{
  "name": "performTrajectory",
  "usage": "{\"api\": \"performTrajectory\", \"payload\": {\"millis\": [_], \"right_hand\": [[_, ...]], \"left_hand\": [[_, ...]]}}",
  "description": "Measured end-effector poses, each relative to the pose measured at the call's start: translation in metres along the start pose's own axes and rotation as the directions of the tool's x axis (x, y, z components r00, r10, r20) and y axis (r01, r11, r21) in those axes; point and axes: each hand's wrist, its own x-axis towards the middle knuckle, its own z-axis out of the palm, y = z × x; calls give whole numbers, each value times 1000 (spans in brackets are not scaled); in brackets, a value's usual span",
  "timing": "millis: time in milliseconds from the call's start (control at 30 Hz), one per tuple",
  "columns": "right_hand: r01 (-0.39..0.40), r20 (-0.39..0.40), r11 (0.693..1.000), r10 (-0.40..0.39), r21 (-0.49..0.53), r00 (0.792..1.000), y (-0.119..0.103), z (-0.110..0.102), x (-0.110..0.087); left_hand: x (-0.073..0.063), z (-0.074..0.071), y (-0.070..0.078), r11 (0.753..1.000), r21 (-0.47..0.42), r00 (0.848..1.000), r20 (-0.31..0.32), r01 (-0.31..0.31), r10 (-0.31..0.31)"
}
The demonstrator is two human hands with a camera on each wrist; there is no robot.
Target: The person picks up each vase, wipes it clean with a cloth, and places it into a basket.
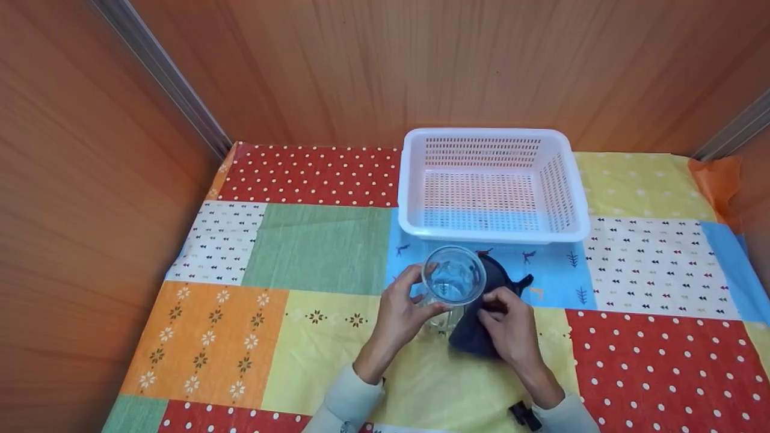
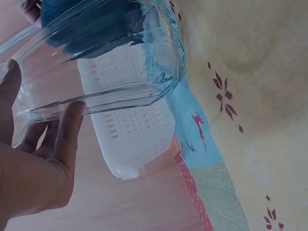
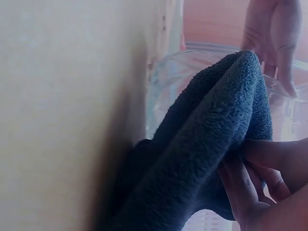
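Note:
My left hand (image 1: 404, 304) grips a clear glass cup (image 1: 454, 276) near its rim, thumb on one side and fingers on the other. The cup's faceted wall and thick base (image 2: 166, 53) show in the left wrist view, tilted over the table. A dark blue terry towel (image 1: 475, 328) hangs at the cup's right side, with a thin dark loop (image 1: 523, 281) sticking out. My right hand (image 1: 508, 322) pinches a fold of this towel (image 3: 207, 130) between thumb and fingers. In the left wrist view the towel shows through the glass.
A white plastic basket (image 1: 493, 234) with slotted walls stands just beyond the hands, against the wooden back panel (image 1: 421, 72). A patchwork cloth (image 1: 328, 252) covers the table. Another wooden panel (image 1: 78, 210) rises on the left.

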Motion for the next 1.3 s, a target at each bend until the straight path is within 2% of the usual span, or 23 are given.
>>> {"api": "performTrajectory", "payload": {"millis": [433,600,867,1133,1300], "right_hand": [[42,-36,987,-37,155,999,-28,-8,3],[40,-36,988,-35,148,999,-30,-9,2],[72,-30,991,-69,116,997,-27,-7,3],[87,-29,994,-85,65,996,-27,-8,4],[95,-31,994,-94,46,995,-25,-7,4]], "left_hand": [[0,0,-1,1000,14,1000,5,-9,9],[-1,1,-2,1000,1,1000,13,-6,6],[-1,0,1,999,43,999,-10,-32,33],[0,-1,1,999,47,1000,4,-9,9],[0,0,1,999,47,1000,5,-18,18]]}}
